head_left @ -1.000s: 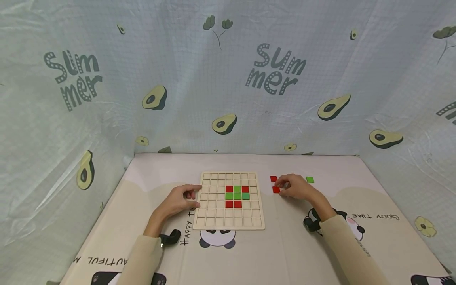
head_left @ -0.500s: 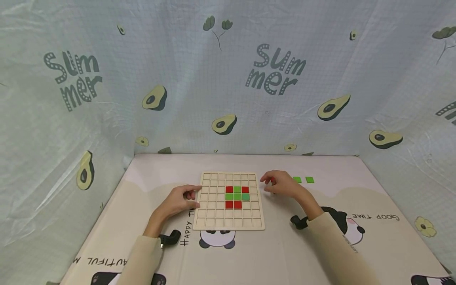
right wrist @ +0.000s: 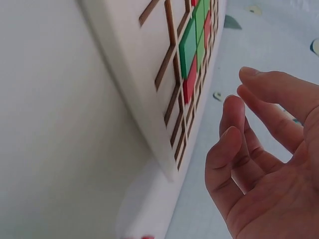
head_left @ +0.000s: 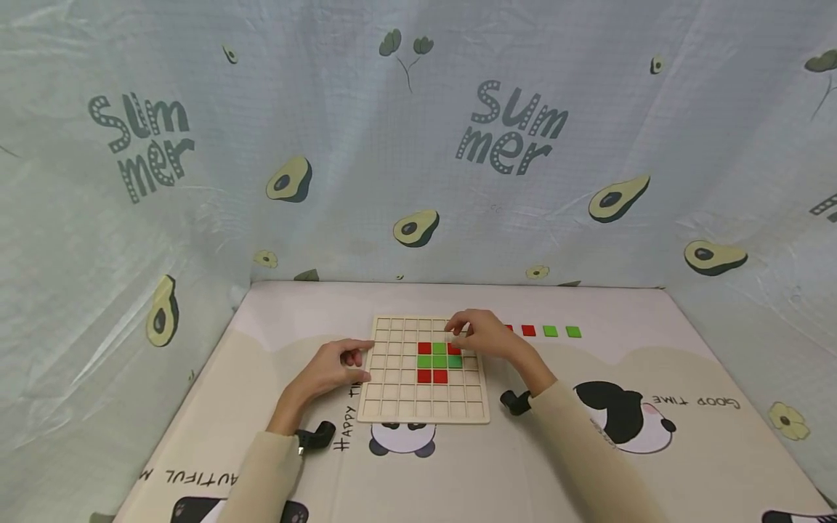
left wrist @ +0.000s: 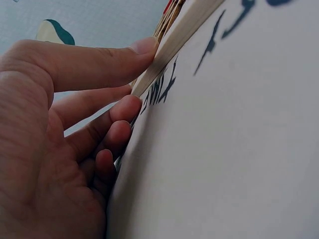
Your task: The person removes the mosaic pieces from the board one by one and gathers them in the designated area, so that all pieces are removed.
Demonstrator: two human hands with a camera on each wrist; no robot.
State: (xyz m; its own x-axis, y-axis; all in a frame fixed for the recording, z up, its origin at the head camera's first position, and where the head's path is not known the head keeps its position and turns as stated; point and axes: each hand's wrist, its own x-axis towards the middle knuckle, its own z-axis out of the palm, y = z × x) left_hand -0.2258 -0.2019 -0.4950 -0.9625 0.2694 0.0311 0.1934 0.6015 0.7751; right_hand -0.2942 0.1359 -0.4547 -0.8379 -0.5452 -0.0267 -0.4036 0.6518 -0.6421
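Note:
The square wooden grid board (head_left: 392, 392) lies flat on the table, with red and green tiles (head_left: 439, 361) in a block right of its middle. My left hand (head_left: 330, 365) touches the board's left edge with thumb and index finger spread along it; the left wrist view shows the thumb (left wrist: 109, 64) against the edge. Over the board's upper right part is my right hand (head_left: 487, 334), its fingertips close to a red tile (head_left: 454, 349) in the block. No tile shows between the relaxed right fingers (right wrist: 237, 114) in the right wrist view.
Right of the board lies a row of loose tiles: a red tile (head_left: 528, 330), a green tile (head_left: 550, 331), another green tile (head_left: 573, 332), and a red one half hidden behind my right hand. A patterned sheet (head_left: 418, 181) rises behind the table.
My right hand has moved left from the loose tiles to over the board, uncovering part of the tile row. The left hand stays at the board's edge. The head view has shifted slightly.

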